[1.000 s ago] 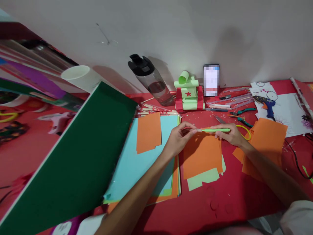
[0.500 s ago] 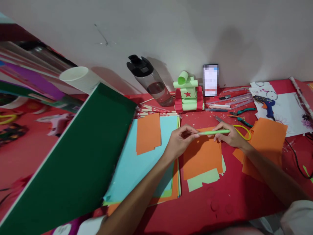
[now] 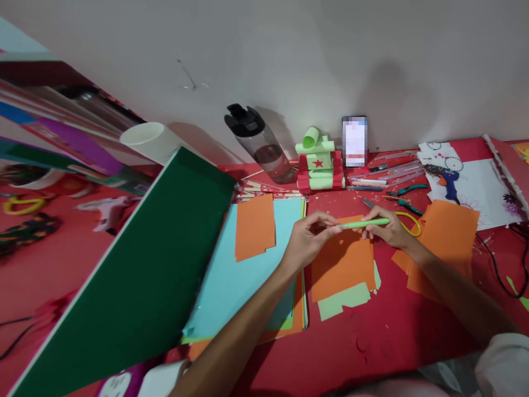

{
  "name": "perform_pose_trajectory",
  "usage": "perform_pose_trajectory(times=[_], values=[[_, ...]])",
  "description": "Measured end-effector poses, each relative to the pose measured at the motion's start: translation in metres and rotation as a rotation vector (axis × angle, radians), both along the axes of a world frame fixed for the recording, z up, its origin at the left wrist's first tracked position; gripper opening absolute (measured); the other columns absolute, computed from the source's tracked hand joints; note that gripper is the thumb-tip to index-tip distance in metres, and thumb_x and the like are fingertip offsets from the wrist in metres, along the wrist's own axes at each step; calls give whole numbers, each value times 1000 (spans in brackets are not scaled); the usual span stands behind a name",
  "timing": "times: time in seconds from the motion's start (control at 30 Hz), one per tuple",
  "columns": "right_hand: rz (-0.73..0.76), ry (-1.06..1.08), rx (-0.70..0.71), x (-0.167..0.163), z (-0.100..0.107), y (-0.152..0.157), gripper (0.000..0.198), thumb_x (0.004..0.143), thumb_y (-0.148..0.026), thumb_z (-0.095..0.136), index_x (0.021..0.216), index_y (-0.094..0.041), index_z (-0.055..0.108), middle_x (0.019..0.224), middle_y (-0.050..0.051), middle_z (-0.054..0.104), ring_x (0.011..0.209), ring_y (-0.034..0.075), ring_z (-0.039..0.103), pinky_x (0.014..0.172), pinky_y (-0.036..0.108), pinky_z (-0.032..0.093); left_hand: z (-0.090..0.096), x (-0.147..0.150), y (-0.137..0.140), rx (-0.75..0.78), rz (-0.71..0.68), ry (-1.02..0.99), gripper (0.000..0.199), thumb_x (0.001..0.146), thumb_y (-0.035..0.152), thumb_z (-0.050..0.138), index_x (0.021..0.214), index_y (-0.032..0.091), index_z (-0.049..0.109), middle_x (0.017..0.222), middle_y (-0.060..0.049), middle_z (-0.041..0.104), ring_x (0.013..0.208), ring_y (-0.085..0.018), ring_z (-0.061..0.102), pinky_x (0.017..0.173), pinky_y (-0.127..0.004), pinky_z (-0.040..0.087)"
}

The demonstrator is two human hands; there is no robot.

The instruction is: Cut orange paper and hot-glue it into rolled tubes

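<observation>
Between both hands, above the orange paper [image 3: 343, 270], a slim light-green pen-like stick [image 3: 366, 223] is held almost level; its left end looks greyish. My left hand [image 3: 312, 237] pinches that left end between thumb and fingertips. Toward the other end, my right hand [image 3: 384, 226] has its fingers closed around the stick. Pale green paper scraps [image 3: 345, 302] poke out from under the orange paper. Behind the hands stands a model of rolled green paper [image 3: 316, 160] with red bands and a red star.
A large dark green board [image 3: 136, 264] leans at left beside stacked coloured sheets [image 3: 223, 292]. A water bottle [image 3: 264, 149] and a phone [image 3: 354, 141] stand by the wall. At right lie pliers [image 3: 407, 201], yellow-handled scissors [image 3: 413, 223], a blue glue gun [image 3: 448, 179] and more orange sheets [image 3: 444, 248].
The camera view has shifted slightly, moving the left-side things rightward in the picture. Both hands keep the same hold on the green stick.
</observation>
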State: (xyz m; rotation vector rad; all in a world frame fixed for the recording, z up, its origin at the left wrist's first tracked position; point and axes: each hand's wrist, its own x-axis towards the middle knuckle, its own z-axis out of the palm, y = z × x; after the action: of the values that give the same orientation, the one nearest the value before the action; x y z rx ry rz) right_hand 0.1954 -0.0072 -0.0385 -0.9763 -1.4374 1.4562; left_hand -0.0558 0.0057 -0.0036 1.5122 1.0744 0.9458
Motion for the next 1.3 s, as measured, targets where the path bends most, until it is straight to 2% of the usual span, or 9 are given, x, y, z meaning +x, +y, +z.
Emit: perform_pose_trajectory(times=[0.1,0.2,0.33,0.5,0.73,0.87,1.0,1.1,1.3], values=[[-76,-49,41,0,0,4,32,89,-48,74,98,-20,63,83,5,77,64,14,68,57,26,53,2,-10,8,78,-134,165,36,89,43,71,118,23,63,107,-8,76,100,-24,74,91,-40,59],[-230,-220,207,0,3,9,22,95,-43,67,99,-22,66,85,2,73,70,16,68,67,30,54,0,-24,14,229,-208,534,55,89,44,72,138,25,54,136,-14,66,125,-32,64,100,-49,54],[-165,-699,487,5,10,14,19,100,-26,55,108,-23,72,103,8,70,97,24,67,89,39,51,-11,-37,17,312,-281,847,61,87,39,74,141,21,52,130,-14,64,122,-35,61,99,-50,51],[-42,-1095,574,8,10,17,28,99,-21,53,118,-19,73,112,14,64,104,29,60,93,44,48,-26,-39,20,283,-283,887,47,85,35,73,128,21,60,118,-12,68,112,-33,63,93,-45,52],[-32,-1150,549,9,16,15,28,101,-20,51,116,-21,74,122,15,58,114,30,56,100,44,47,-14,-38,23,192,-340,920,31,88,30,61,117,19,62,119,-14,66,115,-33,62,94,-41,50],[-54,-1119,545,13,23,16,35,101,-16,49,128,-21,70,121,14,59,115,29,57,101,44,48,3,-43,24,86,-386,854,19,94,32,49,105,23,61,106,-8,71,97,-28,68,78,-35,49],[-27,-1051,561,14,28,16,32,101,-15,47,120,-21,72,118,13,62,114,28,59,102,44,48,13,-47,22,-13,-470,801,17,93,33,50,104,25,61,108,-5,75,98,-25,71,76,-30,49],[-17,-1036,547,12,29,15,29,101,-16,47,114,-20,73,117,13,63,111,27,61,100,43,48,10,-47,16,4,-490,861,20,92,31,53,109,27,61,112,-5,76,102,-27,72,77,-30,49],[71,-1070,516,9,36,13,30,104,-18,43,108,-18,73,113,13,68,110,27,62,97,42,48,-11,-49,11,24,-435,948,45,93,35,55,137,29,50,135,-10,69,117,-34,68,84,-36,51]])
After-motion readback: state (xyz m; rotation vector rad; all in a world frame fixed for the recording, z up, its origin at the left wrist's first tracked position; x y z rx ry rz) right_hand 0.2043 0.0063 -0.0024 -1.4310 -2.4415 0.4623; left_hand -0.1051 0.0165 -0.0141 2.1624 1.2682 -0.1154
